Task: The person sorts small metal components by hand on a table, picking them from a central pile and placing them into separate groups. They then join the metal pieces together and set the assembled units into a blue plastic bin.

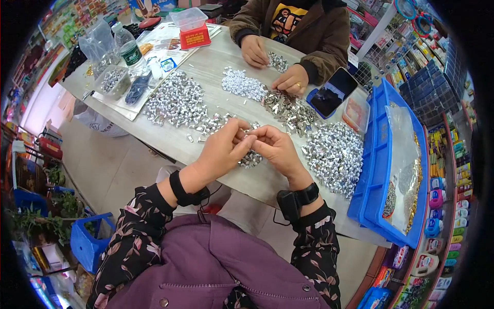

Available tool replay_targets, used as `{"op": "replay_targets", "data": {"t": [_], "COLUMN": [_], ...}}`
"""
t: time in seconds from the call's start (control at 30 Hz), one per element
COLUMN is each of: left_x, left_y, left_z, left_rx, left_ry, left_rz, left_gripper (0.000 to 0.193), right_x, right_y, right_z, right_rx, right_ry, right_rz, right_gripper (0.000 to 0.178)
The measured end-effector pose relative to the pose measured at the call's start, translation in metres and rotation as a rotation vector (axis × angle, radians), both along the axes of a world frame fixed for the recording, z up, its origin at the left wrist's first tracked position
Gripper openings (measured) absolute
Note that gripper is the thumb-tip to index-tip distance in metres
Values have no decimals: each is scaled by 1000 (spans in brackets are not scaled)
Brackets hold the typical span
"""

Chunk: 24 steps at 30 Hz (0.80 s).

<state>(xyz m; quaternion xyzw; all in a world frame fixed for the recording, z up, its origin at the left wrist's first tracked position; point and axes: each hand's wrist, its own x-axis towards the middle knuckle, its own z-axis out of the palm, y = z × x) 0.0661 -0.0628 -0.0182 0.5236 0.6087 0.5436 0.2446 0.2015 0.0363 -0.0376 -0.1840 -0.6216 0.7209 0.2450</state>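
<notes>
My left hand (225,150) and my right hand (278,150) meet fingertip to fingertip over the near part of the table. Both are closed in a pinch; whatever lies between the fingers is too small or hidden to name. Below and behind them is a small pile of silvery metal pieces (250,159), partly covered by the hands. A wide heap of white-and-silver small parts (177,100) spreads to the left. Another big heap of similar parts (334,157) lies to the right. Farther off are white round pieces (242,84) and flat metal pieces (290,109).
Across the table (218,54) a person's hands (290,80) work at a small pile. A phone (333,92) leans near the right edge, beside a blue crate (379,165) holding plastic bags. A bottle (128,49), a plastic tub (113,81) and a red box (195,37) stand far left.
</notes>
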Motion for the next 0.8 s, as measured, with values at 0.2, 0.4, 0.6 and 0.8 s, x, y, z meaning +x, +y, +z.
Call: {"op": "replay_targets", "data": {"t": [0.2,0.4,0.6,0.8], "left_x": [0,2,2,-8], "left_y": [4,10,9,22], "left_z": [-1,-6,-5,-5], "left_rx": [-25,-13,-24,-66], "left_ry": [60,-28,-94,-171], "left_rz": [-7,-18,9,-65], "left_gripper": [18,17,14,13], "right_x": [-3,0,-7,-10], "right_y": [2,3,0,-2], "right_z": [-5,-2,-5,-7], "right_rx": [-19,-45,-25,33], "right_ry": [48,59,118,103], "right_rz": [16,8,-18,-109], "right_gripper": [17,15,14,18]}}
